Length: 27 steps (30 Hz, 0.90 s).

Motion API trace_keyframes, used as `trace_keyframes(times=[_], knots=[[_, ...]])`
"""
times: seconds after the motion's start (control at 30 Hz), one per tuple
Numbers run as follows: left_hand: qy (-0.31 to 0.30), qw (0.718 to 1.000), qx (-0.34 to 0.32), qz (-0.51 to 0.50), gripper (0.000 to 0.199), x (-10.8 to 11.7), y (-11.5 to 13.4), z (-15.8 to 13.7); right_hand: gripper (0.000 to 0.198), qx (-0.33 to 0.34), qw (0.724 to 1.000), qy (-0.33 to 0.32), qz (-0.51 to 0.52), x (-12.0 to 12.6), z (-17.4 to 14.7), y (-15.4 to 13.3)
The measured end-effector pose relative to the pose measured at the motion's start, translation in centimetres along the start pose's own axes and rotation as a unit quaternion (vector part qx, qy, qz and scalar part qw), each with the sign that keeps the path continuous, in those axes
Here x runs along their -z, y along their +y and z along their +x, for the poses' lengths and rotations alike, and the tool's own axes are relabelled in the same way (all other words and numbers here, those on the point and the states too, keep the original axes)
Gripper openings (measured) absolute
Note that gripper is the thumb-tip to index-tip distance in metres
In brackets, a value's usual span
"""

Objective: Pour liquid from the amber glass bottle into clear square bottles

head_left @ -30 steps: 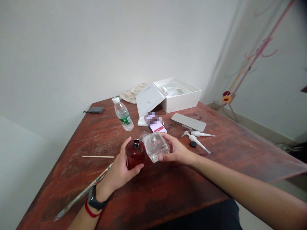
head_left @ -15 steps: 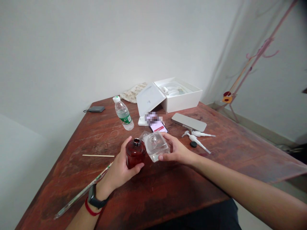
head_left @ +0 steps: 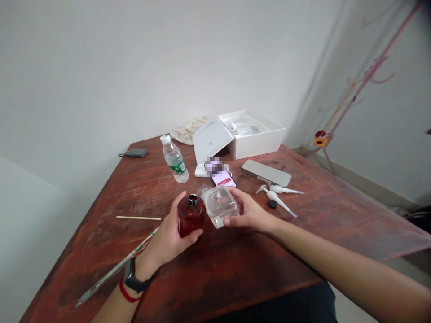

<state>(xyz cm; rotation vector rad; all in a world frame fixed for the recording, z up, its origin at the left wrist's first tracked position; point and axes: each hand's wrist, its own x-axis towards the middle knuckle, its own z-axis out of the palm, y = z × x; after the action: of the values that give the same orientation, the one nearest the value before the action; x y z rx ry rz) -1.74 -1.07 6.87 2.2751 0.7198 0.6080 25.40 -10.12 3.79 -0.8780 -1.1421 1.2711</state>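
3 bottles (head_left: 191, 216), 2 hands (head_left: 171, 237), 2 pump heads (head_left: 273, 196), 1 black cap (head_left: 272, 204), 1 white box (head_left: 259, 144), 1 lit phone (head_left: 222, 180), 1 cloth (head_left: 188, 131), 1 bare stick (head_left: 138, 218) are counted.

an open white box (head_left: 257, 146) stands at the back of the wooden table (head_left: 242, 269), its lid (head_left: 212, 140) tilted at its left side, near a pale cloth (head_left: 185, 132). a capped water bottle (head_left: 177, 167) with a green label stands left of a lit phone (head_left: 225, 180); farther left lies a grey slab (head_left: 137, 153) with a loop. a pink rack (head_left: 369, 72) stands at far right.
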Motion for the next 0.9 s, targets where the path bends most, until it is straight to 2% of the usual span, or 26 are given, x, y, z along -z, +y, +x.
trace_keyframes(times=[0.43,0.63,0.9], knots=[[0.006,1.0,-0.003,0.002,0.101,-0.15,-0.23,-0.08,0.079,-0.009,1.0,0.003,-0.019,0.0,-0.2,-0.58],[0.018,1.0,0.002,0.001,0.101,-0.37,-0.35,-0.14,0.083,0.005,0.999,0.029,-0.021,-0.37,-0.31,-0.72],[0.047,0.998,-0.043,-0.031,0.099,-0.82,-0.74,-0.09,0.085,-0.009,0.996,0.031,-0.087,-0.09,-0.51,-0.96]])
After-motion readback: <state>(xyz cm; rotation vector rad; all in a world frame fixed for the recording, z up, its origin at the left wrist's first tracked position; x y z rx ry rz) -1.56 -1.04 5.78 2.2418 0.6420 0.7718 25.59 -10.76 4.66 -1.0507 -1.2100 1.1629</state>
